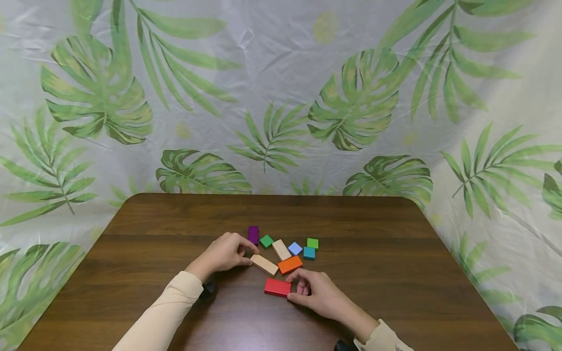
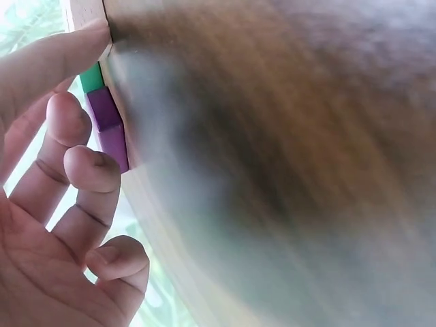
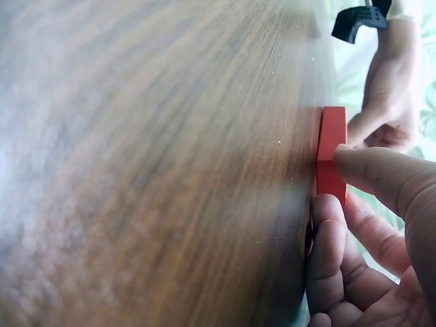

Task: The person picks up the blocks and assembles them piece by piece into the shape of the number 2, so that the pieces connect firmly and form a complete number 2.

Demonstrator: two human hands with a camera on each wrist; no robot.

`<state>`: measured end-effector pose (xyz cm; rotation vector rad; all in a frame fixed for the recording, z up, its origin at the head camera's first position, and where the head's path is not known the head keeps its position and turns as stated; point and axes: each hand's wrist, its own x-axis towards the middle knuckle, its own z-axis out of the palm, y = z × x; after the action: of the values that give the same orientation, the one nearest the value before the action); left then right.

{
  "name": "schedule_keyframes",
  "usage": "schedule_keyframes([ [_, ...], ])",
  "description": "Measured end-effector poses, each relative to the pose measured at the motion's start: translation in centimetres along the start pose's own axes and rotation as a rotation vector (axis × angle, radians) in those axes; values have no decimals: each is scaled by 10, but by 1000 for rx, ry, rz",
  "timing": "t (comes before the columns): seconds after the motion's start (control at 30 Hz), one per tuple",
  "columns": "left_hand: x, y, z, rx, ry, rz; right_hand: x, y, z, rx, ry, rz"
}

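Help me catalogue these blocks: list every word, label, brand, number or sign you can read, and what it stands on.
None: no readable text shows on the red block, the other blocks, the table or the leaf-print backdrop.
Any marking on the black device at the left wrist is too small to read.

Widest passage lay over bare tabletop [image 1: 386, 253] right of the teal block [image 1: 309, 253] and lime block [image 1: 312, 243]; another strip ran behind, toward the leaf-print backdrop [image 1: 272, 73]. Left hand [image 1: 226, 252] blocked the left approach, right hand [image 1: 320, 292] the near-right. Slim gap between red block [image 1: 277, 287] and orange block [image 1: 290, 264], its right end obstructed by right-hand fingers; pale block [image 1: 265, 265] crowded orange block's left end
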<state>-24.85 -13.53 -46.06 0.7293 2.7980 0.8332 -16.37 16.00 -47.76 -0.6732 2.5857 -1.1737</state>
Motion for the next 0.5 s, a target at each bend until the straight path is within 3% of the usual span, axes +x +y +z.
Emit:
schedule_keyframes([
  [0.5, -20, -6, 0, -22, 49, -37, 1, 3, 2, -18, 14, -17],
])
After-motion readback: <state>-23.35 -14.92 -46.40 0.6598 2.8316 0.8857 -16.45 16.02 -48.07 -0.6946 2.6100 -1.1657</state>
